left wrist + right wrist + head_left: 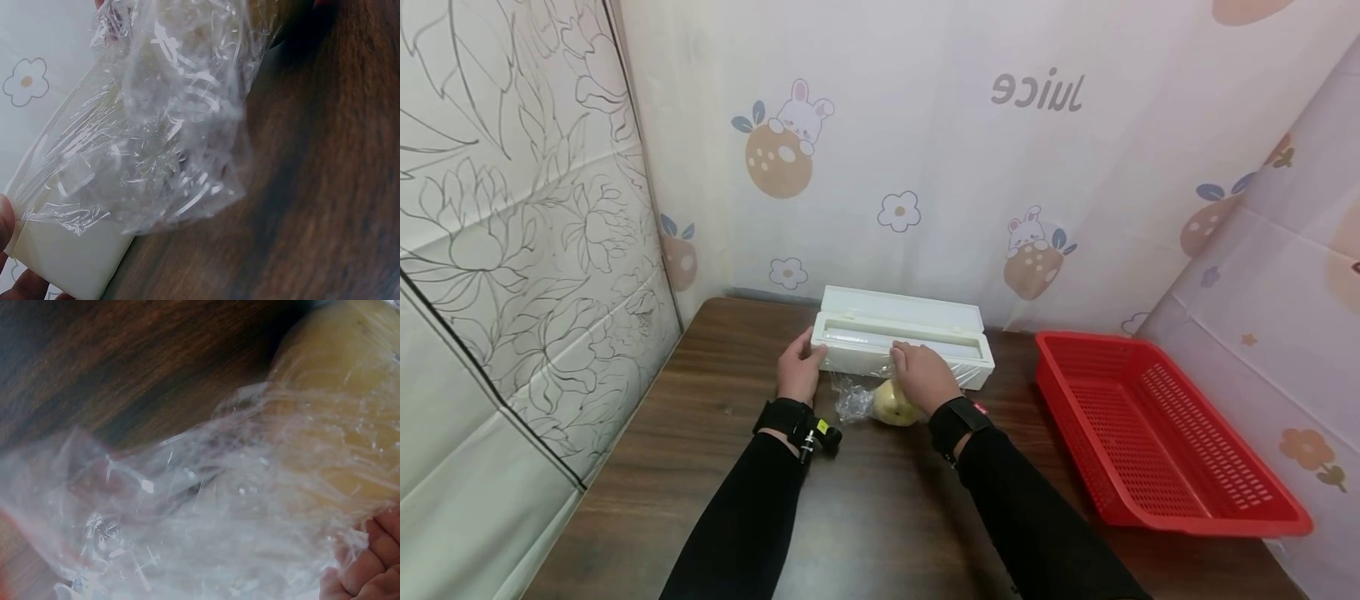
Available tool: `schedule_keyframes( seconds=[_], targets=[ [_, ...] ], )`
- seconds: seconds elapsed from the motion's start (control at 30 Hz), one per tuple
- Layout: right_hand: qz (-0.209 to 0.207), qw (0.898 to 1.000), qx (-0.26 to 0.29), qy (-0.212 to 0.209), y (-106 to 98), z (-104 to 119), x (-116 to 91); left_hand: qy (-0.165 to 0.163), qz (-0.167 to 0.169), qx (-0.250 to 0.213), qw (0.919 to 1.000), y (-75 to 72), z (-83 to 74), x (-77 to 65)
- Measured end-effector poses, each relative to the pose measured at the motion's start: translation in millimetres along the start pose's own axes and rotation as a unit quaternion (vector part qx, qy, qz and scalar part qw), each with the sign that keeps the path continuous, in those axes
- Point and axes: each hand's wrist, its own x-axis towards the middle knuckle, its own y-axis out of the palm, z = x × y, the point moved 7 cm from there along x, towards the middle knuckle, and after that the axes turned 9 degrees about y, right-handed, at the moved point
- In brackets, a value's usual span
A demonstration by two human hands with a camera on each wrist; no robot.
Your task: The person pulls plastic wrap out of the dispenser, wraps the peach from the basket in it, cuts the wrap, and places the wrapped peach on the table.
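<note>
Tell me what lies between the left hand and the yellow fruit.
In the head view, crumpled clear plastic lies between the left hand and the yellow fruit, in front of the white box.

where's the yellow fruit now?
In the head view, the yellow fruit is near the middle, just in front of the white box, with crumpled plastic wrap on its left and the right hand at its upper right.
</note>
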Motion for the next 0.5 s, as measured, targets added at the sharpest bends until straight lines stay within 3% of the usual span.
schedule_keyframes(
  seconds=[0.5],
  targets=[
    [-0.002, 1.000, -0.004, 0.003, -1.7, -1.3, 1.0, -0.003, -0.003, 0.007, 1.0000, -0.6, -2.2, -1.5]
  ],
)
